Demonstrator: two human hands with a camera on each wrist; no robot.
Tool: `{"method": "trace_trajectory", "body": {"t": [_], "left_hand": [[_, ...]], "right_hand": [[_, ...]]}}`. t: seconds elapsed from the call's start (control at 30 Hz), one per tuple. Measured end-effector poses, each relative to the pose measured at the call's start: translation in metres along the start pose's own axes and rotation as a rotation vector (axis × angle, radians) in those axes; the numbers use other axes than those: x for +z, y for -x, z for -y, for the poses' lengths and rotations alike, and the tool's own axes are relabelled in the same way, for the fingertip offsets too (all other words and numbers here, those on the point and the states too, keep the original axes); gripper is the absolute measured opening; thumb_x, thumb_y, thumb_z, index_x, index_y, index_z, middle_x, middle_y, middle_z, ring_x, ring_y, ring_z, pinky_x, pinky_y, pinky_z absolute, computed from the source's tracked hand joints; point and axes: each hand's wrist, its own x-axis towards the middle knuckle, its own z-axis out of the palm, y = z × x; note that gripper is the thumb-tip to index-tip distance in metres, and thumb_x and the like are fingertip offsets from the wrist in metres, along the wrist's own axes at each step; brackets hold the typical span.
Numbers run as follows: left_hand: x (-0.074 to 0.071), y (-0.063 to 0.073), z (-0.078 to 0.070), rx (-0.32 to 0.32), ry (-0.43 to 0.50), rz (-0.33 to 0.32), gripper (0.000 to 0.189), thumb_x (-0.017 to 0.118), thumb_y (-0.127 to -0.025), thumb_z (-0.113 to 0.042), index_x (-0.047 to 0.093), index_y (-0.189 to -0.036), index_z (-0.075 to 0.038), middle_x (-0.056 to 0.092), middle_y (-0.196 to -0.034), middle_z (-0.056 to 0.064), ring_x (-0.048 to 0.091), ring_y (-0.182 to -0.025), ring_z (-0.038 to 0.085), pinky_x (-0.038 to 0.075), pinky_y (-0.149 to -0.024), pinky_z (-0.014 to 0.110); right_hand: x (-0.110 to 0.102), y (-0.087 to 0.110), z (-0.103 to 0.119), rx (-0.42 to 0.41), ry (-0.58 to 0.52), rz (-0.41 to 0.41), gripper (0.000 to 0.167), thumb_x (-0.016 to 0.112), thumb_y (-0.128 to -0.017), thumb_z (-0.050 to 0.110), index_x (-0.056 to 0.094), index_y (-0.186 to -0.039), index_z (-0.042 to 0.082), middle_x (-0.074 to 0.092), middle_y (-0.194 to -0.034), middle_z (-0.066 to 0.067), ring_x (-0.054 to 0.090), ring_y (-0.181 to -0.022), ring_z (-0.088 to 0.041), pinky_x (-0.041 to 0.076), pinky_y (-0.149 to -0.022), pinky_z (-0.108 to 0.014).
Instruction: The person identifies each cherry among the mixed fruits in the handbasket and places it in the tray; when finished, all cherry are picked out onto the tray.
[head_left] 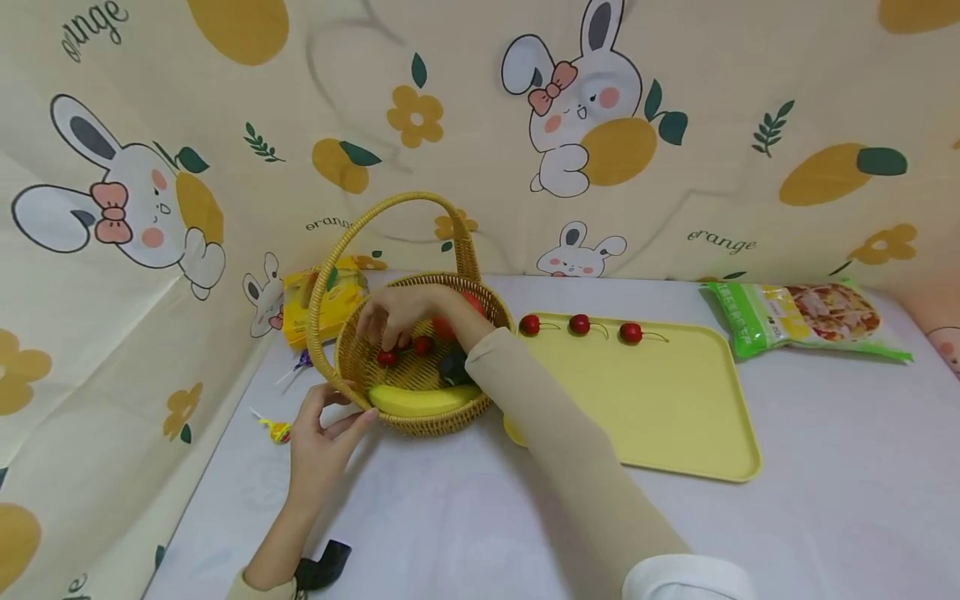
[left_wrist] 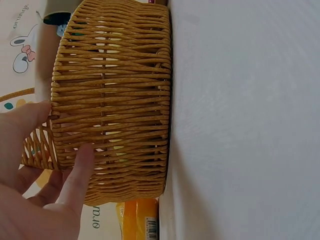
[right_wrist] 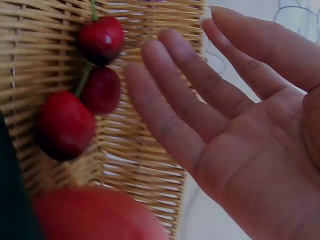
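A woven wicker basket (head_left: pixel 438 425) with a tall handle stands left of the middle. My left hand (head_left: pixel 322 442) pinches its near-left rim by the handle's foot, thumb and fingers on either side of the weave. Inside the basket, my right hand (right_wrist: pixel 240 125) hovers beside several red cherries (right_wrist: pixel 65 125), fingers loosely extended with nothing between them. A yellow banana (head_left: pixel 420 402) lies along the basket's near side. A red round fruit (right_wrist: pixel 100 217) sits close to the cherries, partly behind my right forearm in the head view. Next to it is a dark item (head_left: pixel 452 367).
A yellow tray (head_left: pixel 667 408) right of the basket carries three cherries (head_left: pixel 579 324) in a row along its far edge. A green snack bag (head_left: pixel 810 317) lies at far right. Behind the basket is a yellow packet (head_left: pixel 298 304); a lollipop (head_left: pixel 279 432) lies to its left.
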Motion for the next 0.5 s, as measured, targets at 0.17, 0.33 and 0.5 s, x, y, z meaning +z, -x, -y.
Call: {"method": "trace_trajectory", "body": {"t": [0.17,0.33,0.5], "left_hand": [[0.001,-0.001,0.001,0.015,0.005,0.004,0.043,0.073,-0.080,0.017,0.055,-0.119,0.013,0.053,-0.117,0.026,0.054,-0.106,0.020,0.061,-0.077,0.024],[0.002,-0.001,0.004,0.021,-0.001,0.000,0.044,0.074,-0.079,0.018,0.056,-0.119,0.013,0.053,-0.116,0.027,0.054,-0.105,0.018,0.061,-0.077,0.023],[0.001,0.000,0.001,-0.005,-0.005,-0.006,0.044,0.074,-0.080,0.017,0.057,-0.119,0.012,0.053,-0.115,0.025,0.054,-0.105,0.020,0.061,-0.077,0.024]], "right_hand": [[0.005,-0.009,-0.009,0.029,-0.015,0.020,0.044,0.063,-0.088,-0.008,0.061,-0.132,-0.001,0.060,-0.127,-0.023,0.061,-0.091,-0.019,0.058,-0.084,-0.041],[0.010,-0.016,-0.012,-0.006,0.034,0.029,0.045,0.063,-0.085,-0.010,0.062,-0.129,-0.002,0.060,-0.129,-0.022,0.056,-0.096,-0.020,0.053,-0.074,-0.030],[0.014,-0.019,-0.014,0.003,-0.018,0.064,0.046,0.061,-0.084,-0.012,0.062,-0.129,-0.003,0.060,-0.129,-0.024,0.057,-0.104,-0.025,0.057,-0.081,-0.029]]}}
